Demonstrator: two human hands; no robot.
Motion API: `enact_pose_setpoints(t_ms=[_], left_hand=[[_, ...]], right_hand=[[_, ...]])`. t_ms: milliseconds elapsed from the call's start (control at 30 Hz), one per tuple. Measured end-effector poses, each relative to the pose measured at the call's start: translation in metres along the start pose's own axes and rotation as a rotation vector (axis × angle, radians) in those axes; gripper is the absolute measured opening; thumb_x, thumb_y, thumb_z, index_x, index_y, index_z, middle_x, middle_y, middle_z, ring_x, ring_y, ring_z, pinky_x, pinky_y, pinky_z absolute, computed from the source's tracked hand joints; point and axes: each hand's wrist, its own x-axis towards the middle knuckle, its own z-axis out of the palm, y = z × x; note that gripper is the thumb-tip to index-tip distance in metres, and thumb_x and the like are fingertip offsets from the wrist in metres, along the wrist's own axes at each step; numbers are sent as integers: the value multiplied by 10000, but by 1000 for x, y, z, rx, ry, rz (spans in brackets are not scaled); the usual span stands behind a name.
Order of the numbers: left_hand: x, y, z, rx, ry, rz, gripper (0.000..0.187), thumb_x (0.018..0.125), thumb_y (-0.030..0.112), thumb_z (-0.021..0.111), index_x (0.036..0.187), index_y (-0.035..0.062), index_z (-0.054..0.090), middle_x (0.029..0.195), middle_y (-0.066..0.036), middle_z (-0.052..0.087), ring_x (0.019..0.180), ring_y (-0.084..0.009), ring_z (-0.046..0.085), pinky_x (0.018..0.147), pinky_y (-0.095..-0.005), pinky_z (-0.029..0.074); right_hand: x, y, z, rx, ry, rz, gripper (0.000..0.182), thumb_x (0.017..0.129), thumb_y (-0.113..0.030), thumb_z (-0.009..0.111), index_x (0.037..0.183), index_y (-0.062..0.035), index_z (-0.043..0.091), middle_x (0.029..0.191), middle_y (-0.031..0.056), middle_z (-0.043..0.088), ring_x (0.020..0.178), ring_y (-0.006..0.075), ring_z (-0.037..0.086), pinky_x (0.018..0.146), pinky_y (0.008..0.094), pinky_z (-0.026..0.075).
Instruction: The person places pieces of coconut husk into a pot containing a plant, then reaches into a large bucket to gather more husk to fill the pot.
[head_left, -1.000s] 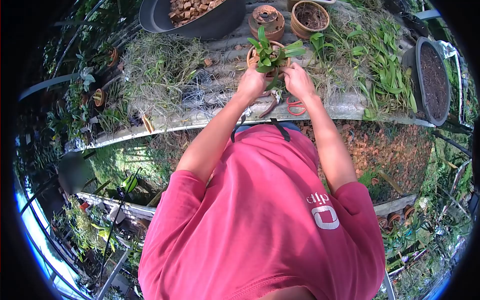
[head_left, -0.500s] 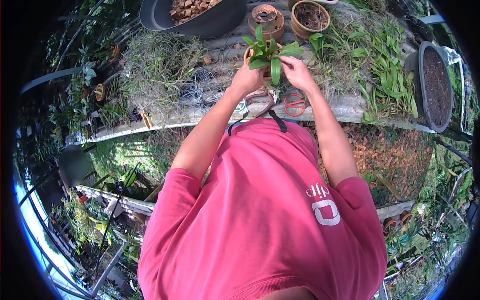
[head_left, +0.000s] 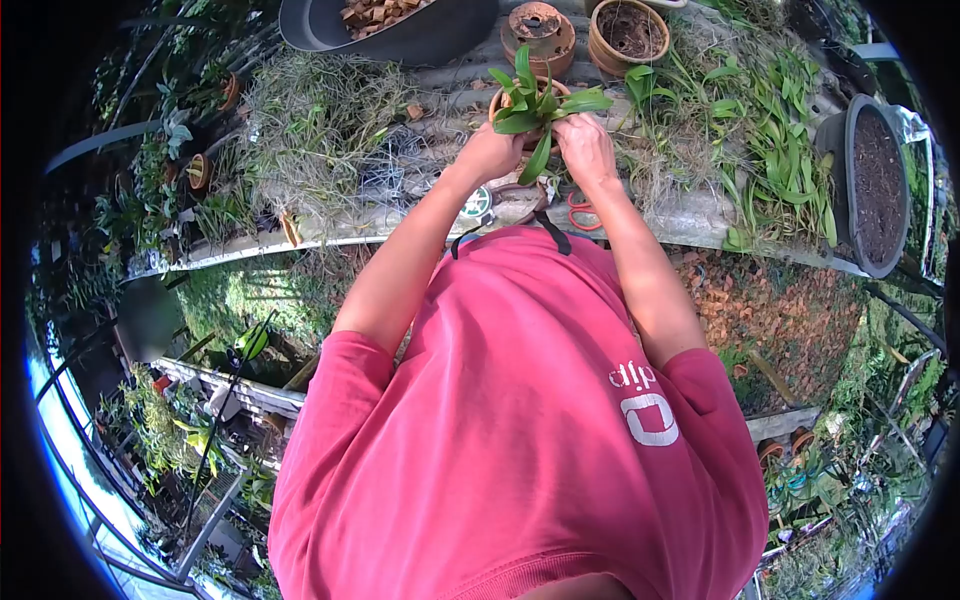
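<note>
A small terracotta pot (head_left: 503, 98) holds a green leafy plant (head_left: 537, 100) on the corrugated bench (head_left: 680, 210). My left hand (head_left: 490, 150) grips the pot's near left side. My right hand (head_left: 585, 145) is closed on the plant's base and leaves at the right. Red-handled scissors (head_left: 580, 212) lie on the bench just below my right wrist, partly hidden by my arm.
A dark tub of brick chunks (head_left: 390, 25) sits at the back left. Two clay pots (head_left: 537, 30) (head_left: 627, 30) stand behind the plant. A black pot of soil (head_left: 875, 180) is at the right. Loose plants (head_left: 770, 140) and dry roots (head_left: 320, 140) cover the bench.
Both hands have shifted slightly up the frame with the pot and plant. My right hand has closed lower on the plant's base.
</note>
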Motion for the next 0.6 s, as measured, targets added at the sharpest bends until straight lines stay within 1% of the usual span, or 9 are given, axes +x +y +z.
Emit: enact_pose_setpoints(t_ms=[67,167,267,367,400,500,533,567,600], left_hand=[[-1,4,-3,-58,4,-2,285,1045,149,561,1287,80,693,1197,-213,745,1110,-427,712,958,-508,572],[-1,6,-4,-88,-5,-25,276,1042,158,579,1281,83,695,1150,-207,755,1085,-433,715,936,-502,580],[3,2,-1,18,49,21,263,1034,169,602,1260,87,709,1146,-216,750,1087,-433,708,929,-507,583],[3,-11,7,-5,132,136,203,1021,173,606,1170,79,704,1088,-260,735,1024,-473,697,865,-564,574],[0,-2,2,6,85,48,252,1005,173,660,1233,94,733,1120,-221,752,1073,-434,710,926,-515,584],[-10,15,-6,-46,109,-58,269,988,180,694,1237,85,730,1123,-218,757,1072,-432,715,923,-502,585],[-13,18,-7,-55,163,-53,305,970,206,729,1246,75,725,1132,-221,760,1064,-427,726,923,-488,586],[-14,22,-8,-81,176,-69,291,968,197,727,1233,78,727,1096,-224,763,1037,-430,731,905,-495,591],[-16,27,-11,-108,190,-86,276,965,187,725,1219,80,729,1060,-227,766,1010,-434,736,886,-501,595]], right_hand=[[0,10,8,28,47,-114,178,915,-199,735,1024,-71,792,1073,123,752,987,330,696,915,457,571],[1,-16,-27,-41,-26,-46,201,943,-258,740,1003,-72,787,1015,133,762,981,339,692,911,466,554],[13,-31,-49,43,-222,220,322,1010,-365,663,1073,-77,792,941,153,771,1016,386,705,909,493,550],[10,3,-17,222,-49,241,383,1062,-398,592,1074,-65,780,922,188,775,993,437,716,904,511,551],[18,-7,-35,308,-165,390,389,1067,-389,575,1084,-50,764,944,244,763,973,459,719,891,530,552],[27,19,-15,557,-178,376,383,1078,-363,558,1208,-48,732,937,252,765,989,434,730,898,507,560],[33,29,-11,534,-303,332,389,1041,-341,602,1289,-56,697,985,234,777,1008,409,739,911,489,563],[39,38,-7,511,-425,281,446,1003,-319,647,1370,-65,662,1033,216,789,1027,385,748,925,471,566],[40,35,-3,595,-438,238,488,976,-321,673,1395,-72,651,1065,200,792,1034,370,751,930,465,567]])
